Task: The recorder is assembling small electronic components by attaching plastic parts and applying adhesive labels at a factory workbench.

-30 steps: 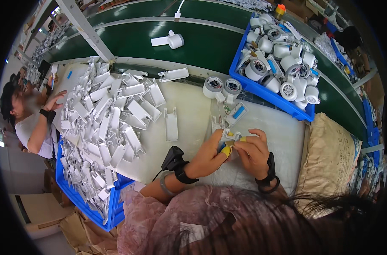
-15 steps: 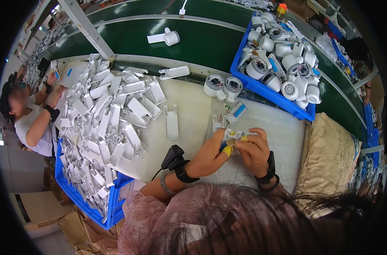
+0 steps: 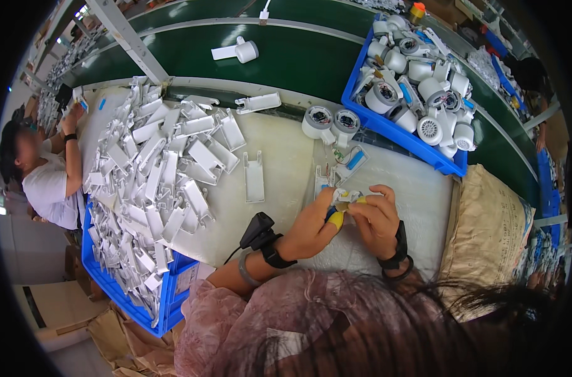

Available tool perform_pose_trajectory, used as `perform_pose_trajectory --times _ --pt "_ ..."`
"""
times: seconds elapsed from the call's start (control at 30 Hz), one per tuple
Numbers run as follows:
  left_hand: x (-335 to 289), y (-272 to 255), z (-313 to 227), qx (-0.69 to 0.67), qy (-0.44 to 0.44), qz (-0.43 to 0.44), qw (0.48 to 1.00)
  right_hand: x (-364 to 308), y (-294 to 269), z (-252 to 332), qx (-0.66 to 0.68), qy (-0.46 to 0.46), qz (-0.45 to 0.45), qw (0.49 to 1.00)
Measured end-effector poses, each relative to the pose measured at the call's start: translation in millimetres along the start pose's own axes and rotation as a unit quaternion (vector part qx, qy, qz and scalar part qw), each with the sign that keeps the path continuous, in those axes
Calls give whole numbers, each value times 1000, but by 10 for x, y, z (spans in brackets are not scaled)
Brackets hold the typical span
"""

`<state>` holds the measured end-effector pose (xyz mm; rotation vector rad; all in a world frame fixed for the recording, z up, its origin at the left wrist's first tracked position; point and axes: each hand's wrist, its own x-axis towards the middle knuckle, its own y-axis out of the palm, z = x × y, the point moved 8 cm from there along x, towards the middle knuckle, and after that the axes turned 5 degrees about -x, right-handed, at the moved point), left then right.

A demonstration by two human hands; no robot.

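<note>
My left hand (image 3: 310,231) is closed around a small white plastic part (image 3: 344,196), with yellow covering its thumb tip and a bit of blue showing beside it. At the part's right side my right hand (image 3: 375,220) pinches it, a yellow-covered fingertip against it. Just beyond my fingers lies an opened white handle half with a blue battery (image 3: 356,158) and thin wires. Two round fan heads (image 3: 318,122) with bare circuit boards sit behind it, joined to their handles. What exactly my fingertips press is hidden.
Left of my arms lies a heap of white handle shells (image 3: 167,151), spilling into a blue crate (image 3: 167,308). A blue bin (image 3: 404,146) of fan assemblies stands back right, beside a brown sack (image 3: 487,232). One fan (image 3: 246,51) lies on the green conveyor (image 3: 298,56). A co-worker (image 3: 50,182) works at far left.
My hands stay together on the white part, which has tilted slightly between my fingers. The fan on the conveyor has shifted a little left. The co-worker's arms have moved.
</note>
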<state>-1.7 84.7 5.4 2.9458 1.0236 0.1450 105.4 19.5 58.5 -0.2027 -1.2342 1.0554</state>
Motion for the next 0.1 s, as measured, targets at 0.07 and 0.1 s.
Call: perform_pose_trajectory --times 0.07,0.1 --pt "-14 0 -3 -16 -1 11 1000 5 -10 6 1 9 -14 1000" --pt "-17 2 -8 -31 -1 24 999 19 -20 8 1 17 -30 999"
